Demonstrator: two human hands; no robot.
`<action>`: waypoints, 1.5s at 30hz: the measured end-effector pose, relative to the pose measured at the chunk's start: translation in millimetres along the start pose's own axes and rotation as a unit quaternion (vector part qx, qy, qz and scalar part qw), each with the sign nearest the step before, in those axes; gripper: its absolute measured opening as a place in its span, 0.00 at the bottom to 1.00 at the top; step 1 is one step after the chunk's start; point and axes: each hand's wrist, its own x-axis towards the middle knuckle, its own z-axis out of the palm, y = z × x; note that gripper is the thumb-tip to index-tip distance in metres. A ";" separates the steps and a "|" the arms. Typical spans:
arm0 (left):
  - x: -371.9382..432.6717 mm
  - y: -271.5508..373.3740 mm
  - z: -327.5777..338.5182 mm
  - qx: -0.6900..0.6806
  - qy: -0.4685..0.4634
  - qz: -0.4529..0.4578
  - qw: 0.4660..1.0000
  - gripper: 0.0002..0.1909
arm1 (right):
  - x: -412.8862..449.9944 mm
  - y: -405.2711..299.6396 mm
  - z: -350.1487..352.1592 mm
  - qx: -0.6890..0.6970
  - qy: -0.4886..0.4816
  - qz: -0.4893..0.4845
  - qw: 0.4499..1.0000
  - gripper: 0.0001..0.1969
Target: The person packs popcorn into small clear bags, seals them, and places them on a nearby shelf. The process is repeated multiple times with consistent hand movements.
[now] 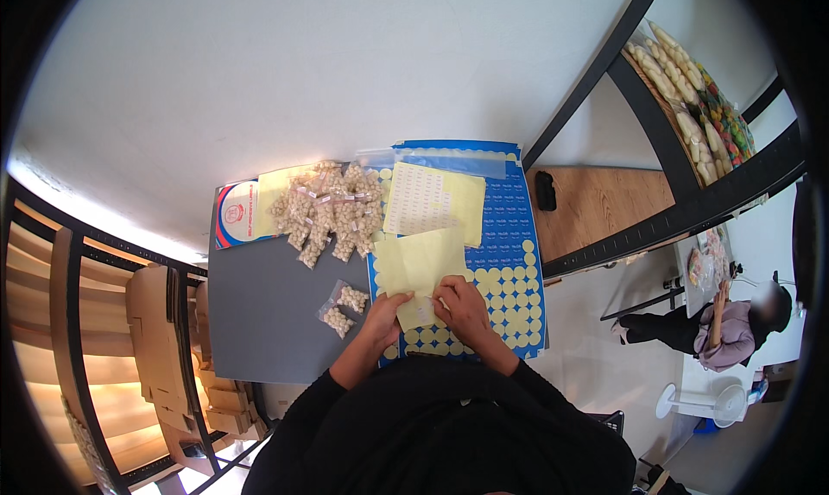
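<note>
My left hand [387,317] grips the lower left edge of a pale yellow label backing sheet [421,255], thumb on top. At the sheet's lower right, my right hand [461,307] has its fingers bent and pinched against the edge, beside a few small white labels [424,310]. Whether a loose label is between those fingertips is too small to tell. Left of my hands lie two small clear bags of cream-coloured pellets [345,307]. A heap of similar bags [333,204], several with small white labels, is farther back.
Beyond my hands, a printed label sheet [414,200] lies on blue sheets with round yellow stickers [511,301]. A self-adhesive label pack [236,213] lies on the grey tabletop [272,314]. Black shelving [647,126] stands right; another person [728,333] is at a white table beyond.
</note>
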 end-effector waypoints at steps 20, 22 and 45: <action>-22.2 14.8 -2.7 0.613 0.150 0.325 0.704 0.23 | -2.4 20.5 -2.1 0.224 0.080 0.185 0.954 0.06; -24.0 29.6 -30.6 0.644 0.196 0.405 0.618 0.22 | -2.8 21.3 -2.2 0.231 0.081 0.191 0.950 0.05; -22.6 56.6 -59.0 0.454 0.136 0.302 0.827 0.05 | 20.2 7.6 4.9 0.328 -0.028 0.176 0.928 0.04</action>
